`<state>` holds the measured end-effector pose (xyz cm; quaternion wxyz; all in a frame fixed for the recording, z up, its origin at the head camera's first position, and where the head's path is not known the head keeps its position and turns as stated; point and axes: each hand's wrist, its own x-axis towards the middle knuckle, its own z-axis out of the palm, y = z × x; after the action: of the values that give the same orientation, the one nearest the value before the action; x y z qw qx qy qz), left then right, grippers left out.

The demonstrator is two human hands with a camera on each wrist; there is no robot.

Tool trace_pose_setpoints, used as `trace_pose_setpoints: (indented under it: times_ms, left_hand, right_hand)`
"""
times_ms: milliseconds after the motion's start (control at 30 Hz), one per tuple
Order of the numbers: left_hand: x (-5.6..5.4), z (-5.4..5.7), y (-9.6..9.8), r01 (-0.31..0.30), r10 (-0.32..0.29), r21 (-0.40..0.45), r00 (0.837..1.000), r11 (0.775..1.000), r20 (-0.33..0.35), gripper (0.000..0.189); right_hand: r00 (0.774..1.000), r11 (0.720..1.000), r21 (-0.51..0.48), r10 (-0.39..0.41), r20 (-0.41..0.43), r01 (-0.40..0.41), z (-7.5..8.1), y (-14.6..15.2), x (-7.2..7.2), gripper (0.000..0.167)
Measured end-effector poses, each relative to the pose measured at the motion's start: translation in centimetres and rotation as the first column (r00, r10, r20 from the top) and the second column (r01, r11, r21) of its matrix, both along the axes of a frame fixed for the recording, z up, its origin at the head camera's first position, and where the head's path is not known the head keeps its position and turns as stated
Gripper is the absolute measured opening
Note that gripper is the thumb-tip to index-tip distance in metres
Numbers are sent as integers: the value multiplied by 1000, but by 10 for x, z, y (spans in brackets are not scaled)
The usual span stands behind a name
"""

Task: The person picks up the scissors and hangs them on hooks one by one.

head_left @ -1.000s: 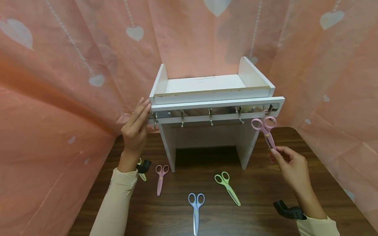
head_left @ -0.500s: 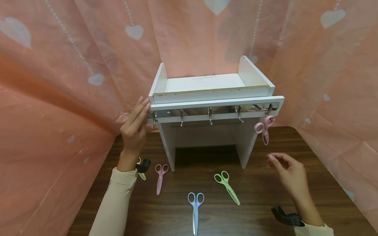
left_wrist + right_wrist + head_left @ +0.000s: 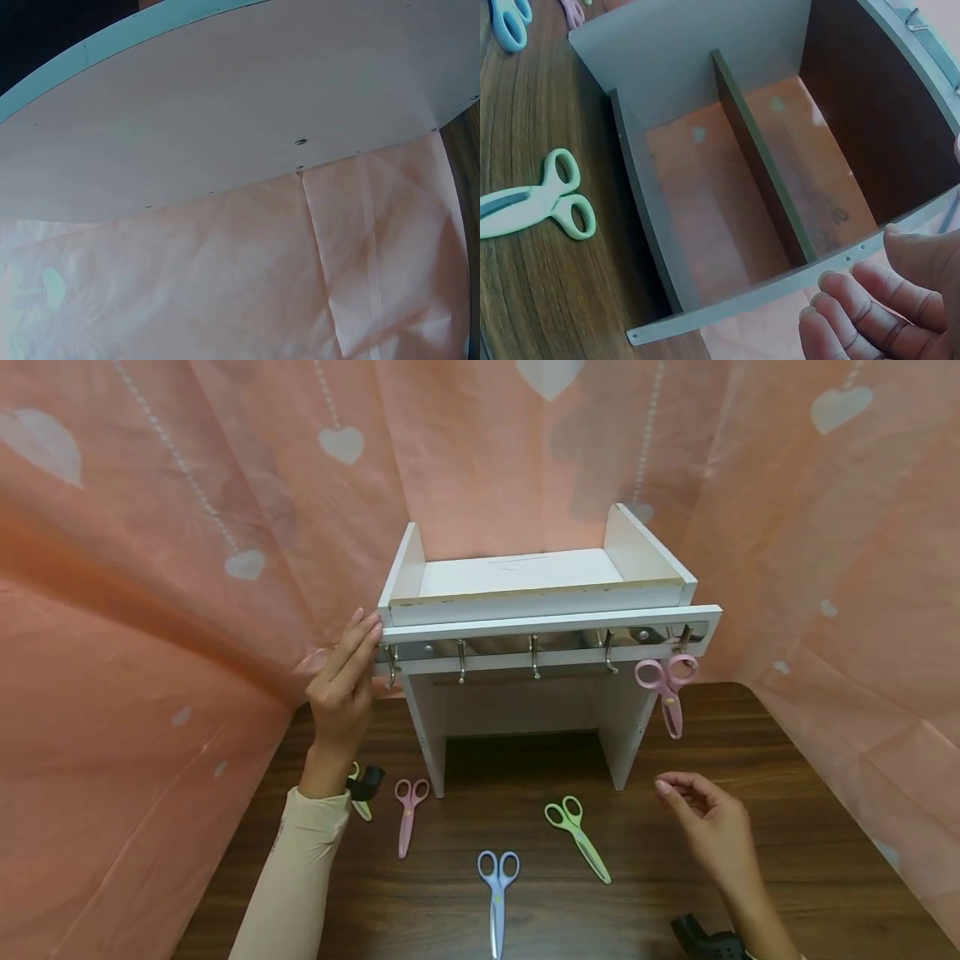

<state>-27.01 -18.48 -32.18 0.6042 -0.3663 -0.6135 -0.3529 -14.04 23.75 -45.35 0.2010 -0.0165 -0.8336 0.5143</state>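
Observation:
Pink scissors (image 3: pixel 671 697) hang by a handle loop from the rightmost metal hook of the white rack (image 3: pixel 555 618), blades pointing down. Below them, my right hand (image 3: pixel 712 827) is apart from the scissors, its fingers loosely bent with nothing between them; the right wrist view shows the same. At the rack's left end my left hand (image 3: pixel 341 693) rests its extended fingers against the board's corner. On the table lie green scissors (image 3: pixel 577 839), blue scissors (image 3: pixel 498 897) and a second pair of pink scissors (image 3: pixel 408 814). Yellow scissors (image 3: pixel 362 797) are partly hidden behind the left wrist.
The white rack stands on a dark wooden table (image 3: pixel 652 893), with several bare hooks (image 3: pixel 535 656) along its front. Pink cloth with hearts (image 3: pixel 480 460) encloses the back and sides. Inside the rack, a shelf board (image 3: pixel 757 150) shows in the right wrist view.
My right hand has let go of the pink scissors and moved down and slightly left. The scissors swung on the hook. The left hand has stayed in place.

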Motion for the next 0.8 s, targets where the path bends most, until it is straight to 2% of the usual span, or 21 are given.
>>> trace_pose_setpoints:
  times_ms: [433, 800]
  left_hand:
    - [-1, -1, 0, 23, -23, 10, 1000, 1000, 9, 32]
    - [-2, -2, 1, 2, -2, 20, 1000, 1000, 3, 32]
  right_hand:
    - [1000, 1000, 11, 14, 18, -14, -6, -9, 5, 18]
    - [1000, 997, 76, -15, 26, 13, -9, -13, 10, 19]
